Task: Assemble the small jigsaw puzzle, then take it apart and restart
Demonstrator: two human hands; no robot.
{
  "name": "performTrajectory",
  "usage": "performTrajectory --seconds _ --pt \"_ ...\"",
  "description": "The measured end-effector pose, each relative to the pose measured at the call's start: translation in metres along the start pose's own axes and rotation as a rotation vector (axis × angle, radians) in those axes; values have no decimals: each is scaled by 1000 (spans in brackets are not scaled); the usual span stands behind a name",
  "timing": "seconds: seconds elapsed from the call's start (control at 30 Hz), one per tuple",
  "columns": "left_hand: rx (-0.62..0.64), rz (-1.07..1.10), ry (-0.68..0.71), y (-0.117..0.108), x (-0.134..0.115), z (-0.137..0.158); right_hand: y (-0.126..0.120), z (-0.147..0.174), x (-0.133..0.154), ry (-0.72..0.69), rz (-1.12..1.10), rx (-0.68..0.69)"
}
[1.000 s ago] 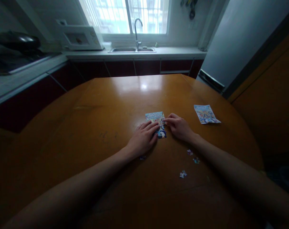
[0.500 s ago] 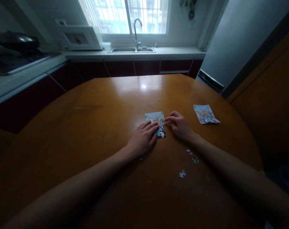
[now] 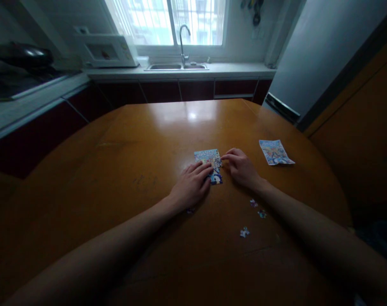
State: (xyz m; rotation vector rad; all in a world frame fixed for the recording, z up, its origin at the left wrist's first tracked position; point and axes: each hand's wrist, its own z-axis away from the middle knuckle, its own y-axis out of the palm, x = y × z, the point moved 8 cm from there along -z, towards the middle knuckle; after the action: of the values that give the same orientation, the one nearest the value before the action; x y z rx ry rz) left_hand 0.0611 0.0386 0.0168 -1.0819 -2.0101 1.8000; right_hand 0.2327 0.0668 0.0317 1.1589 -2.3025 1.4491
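A small, colourful jigsaw puzzle (image 3: 207, 154), mostly joined up, lies on the wooden table. Across its lower left part rests my left hand (image 3: 193, 180), flat with the fingers stretched out, hiding some of the picture. My right hand (image 3: 240, 166) is at the puzzle's right edge, its fingers curled in and the fingertips touching that edge or very close to it. What they pinch, if anything, is too small to make out. Loose puzzle pieces lie nearer me: a pale one (image 3: 244, 232), a greenish one (image 3: 262, 213), a pinkish one (image 3: 253, 203), and a dark one (image 3: 190, 211) beside my left wrist.
A creased picture sheet (image 3: 276, 152) lies to the right on the wooden table (image 3: 142, 136). Beyond the table are a counter with a sink (image 3: 166, 66), a microwave (image 3: 106, 51) and a stove with a black pan (image 3: 24, 55). A fridge (image 3: 327, 55) stands at the right.
My right fingertips have shifted very slightly at the puzzle's right edge, where a bit that stuck out now sits closer in. My left hand stays in place.
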Motion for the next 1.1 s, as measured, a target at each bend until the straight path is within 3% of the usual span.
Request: performTrajectory --seconds 1.1 --pt "-94 99 -17 -7 5 0 -4 -1 -9 56 -149 -25"
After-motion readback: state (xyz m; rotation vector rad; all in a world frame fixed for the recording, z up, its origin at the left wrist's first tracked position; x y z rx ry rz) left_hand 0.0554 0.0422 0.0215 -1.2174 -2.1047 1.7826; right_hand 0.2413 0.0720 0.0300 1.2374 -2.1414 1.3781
